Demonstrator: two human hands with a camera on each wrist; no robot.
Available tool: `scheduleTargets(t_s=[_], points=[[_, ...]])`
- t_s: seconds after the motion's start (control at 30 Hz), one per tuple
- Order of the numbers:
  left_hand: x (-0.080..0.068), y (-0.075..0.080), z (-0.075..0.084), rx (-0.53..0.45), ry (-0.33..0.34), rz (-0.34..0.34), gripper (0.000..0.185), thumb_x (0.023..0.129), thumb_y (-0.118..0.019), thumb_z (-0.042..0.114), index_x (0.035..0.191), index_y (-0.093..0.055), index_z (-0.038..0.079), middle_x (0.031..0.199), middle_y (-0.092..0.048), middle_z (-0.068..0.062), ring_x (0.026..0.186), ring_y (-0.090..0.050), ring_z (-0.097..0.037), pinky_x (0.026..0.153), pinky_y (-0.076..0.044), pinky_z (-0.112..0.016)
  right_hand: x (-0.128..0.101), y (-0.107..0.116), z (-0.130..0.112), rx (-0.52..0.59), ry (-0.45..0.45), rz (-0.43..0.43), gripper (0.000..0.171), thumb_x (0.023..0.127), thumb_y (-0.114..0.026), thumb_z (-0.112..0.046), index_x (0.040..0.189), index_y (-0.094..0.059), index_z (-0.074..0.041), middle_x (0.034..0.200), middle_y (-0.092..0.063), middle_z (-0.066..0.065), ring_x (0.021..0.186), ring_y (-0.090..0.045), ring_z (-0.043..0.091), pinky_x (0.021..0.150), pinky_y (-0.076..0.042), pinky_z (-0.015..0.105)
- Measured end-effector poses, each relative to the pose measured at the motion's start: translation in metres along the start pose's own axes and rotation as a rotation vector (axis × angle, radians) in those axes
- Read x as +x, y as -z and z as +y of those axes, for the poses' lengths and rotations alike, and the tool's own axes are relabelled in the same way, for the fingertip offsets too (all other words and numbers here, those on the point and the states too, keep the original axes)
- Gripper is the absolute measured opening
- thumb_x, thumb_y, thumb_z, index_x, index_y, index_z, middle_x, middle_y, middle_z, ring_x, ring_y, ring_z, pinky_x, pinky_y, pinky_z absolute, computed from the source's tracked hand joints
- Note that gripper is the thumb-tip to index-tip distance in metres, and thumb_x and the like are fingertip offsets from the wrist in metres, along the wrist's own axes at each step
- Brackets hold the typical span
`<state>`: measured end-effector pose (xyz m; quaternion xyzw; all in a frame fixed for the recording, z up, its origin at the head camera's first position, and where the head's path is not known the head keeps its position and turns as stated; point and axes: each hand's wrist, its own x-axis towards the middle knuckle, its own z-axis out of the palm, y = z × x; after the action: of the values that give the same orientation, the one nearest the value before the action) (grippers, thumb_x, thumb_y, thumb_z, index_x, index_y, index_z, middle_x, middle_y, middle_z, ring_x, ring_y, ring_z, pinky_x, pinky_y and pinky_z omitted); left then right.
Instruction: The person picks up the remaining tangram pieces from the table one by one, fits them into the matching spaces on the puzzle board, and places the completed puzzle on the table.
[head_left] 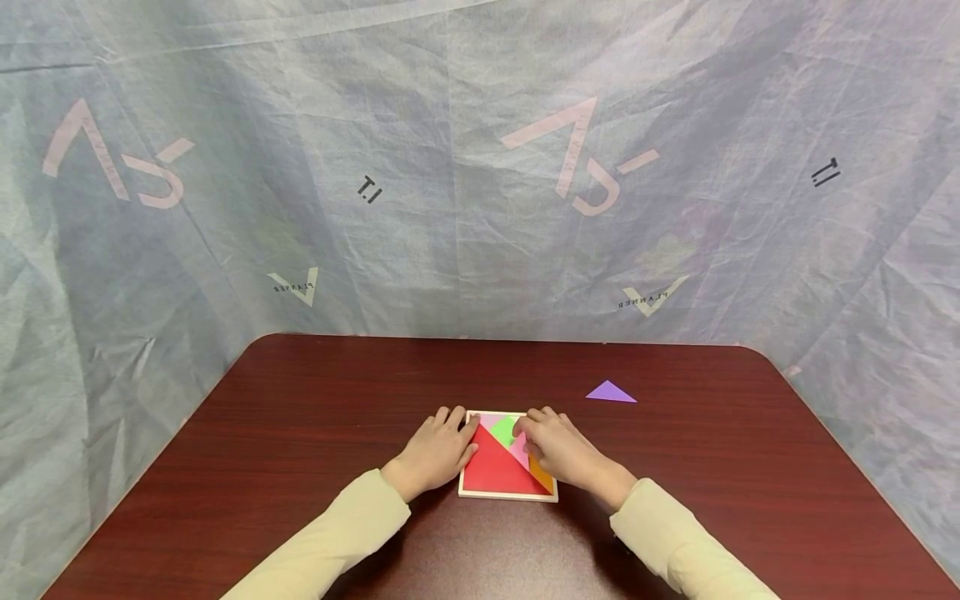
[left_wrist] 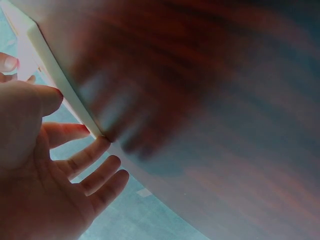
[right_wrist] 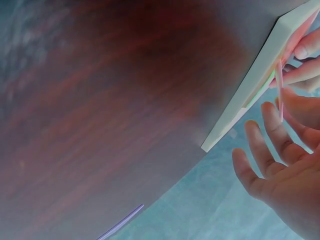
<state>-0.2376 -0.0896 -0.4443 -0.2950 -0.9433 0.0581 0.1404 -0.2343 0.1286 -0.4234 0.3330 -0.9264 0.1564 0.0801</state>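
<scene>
A square tangram tray [head_left: 507, 497] with a pale rim lies on the table, holding a large red piece [head_left: 498, 471], a green piece [head_left: 502, 429], an orange piece [head_left: 539, 476] and a pinkish one [head_left: 491, 417] at the far left corner. My left hand [head_left: 433, 451] rests at the tray's left side, thumb and fingertips touching the rim near the far corner. With thumb and forefinger, my right hand [head_left: 561, 450] pinches a thin pink tangram piece [right_wrist: 280, 90], tilted on edge over the tray. Its other fingers are spread loosely. That hand covers the tray's right edge in the head view.
A purple triangle [head_left: 611, 392] lies flat on the dark red wooden table [head_left: 360, 375], beyond and right of the tray. A grey printed cloth [head_left: 450, 250] hangs behind the table and along its sides.
</scene>
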Motion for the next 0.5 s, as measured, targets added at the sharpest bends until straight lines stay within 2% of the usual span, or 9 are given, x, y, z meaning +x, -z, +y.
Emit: scheduleTargets(t_s=[0.3,0.5], points=[[-0.0001,-0.0010,-0.0002,0.004,-0.001,0.007,0.041,0.092,-0.051,0.036,0.124,-0.057,0.011,0.110,-0.051,-0.010,0.095,-0.049,-0.026,0.078,-0.046,-0.036,-0.0004,-0.0019,0.0014,-0.044,-0.010,-0.031,0.018,0.079,-0.068,-0.007,0.096,-0.064,-0.012,0.089,-0.053,-0.003,0.083,-0.046,0.014,0.069,-0.036,0.030],[-0.0001,-0.0016,-0.0002,0.003,-0.003,0.009,0.041,0.092,-0.050,0.036,0.124,-0.057,0.011,0.110,-0.051,-0.010,0.095,-0.049,-0.026,0.078,-0.045,-0.036,-0.0005,-0.0034,0.0020,-0.098,0.009,-0.029,0.018,0.078,-0.070,-0.009,0.095,-0.064,-0.013,0.089,-0.054,-0.001,0.082,-0.047,0.016,0.068,-0.036,0.032]])
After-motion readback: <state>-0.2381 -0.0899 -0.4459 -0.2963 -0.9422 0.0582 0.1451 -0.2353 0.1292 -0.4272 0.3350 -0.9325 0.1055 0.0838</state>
